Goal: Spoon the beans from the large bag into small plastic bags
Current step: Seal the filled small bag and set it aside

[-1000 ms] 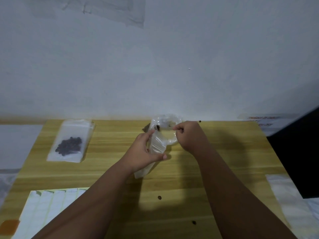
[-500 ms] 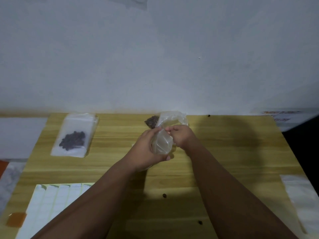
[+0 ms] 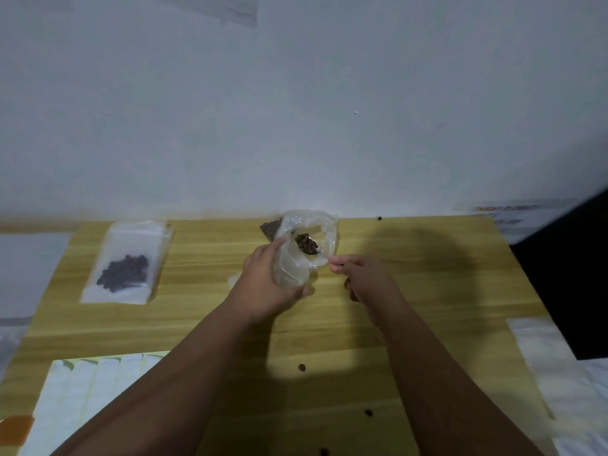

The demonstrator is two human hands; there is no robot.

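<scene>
Loose beans (image 3: 301,367) dot the desk (image 3: 427,291) at six. My left hand (image 3: 263,284) grips the small bag (image 3: 291,271); my right hand (image 3: 362,278) pinches a spoon (image 3: 308,247) of beans inside its mouth. The large bag (image 3: 269,227) lies behind at twelve.

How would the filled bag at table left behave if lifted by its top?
Probably floppy: the filled bag is thin clear film lying flat. Its beans sit in a loose clump, so they would likely slump downward. Likely light: mostly empty.
</scene>
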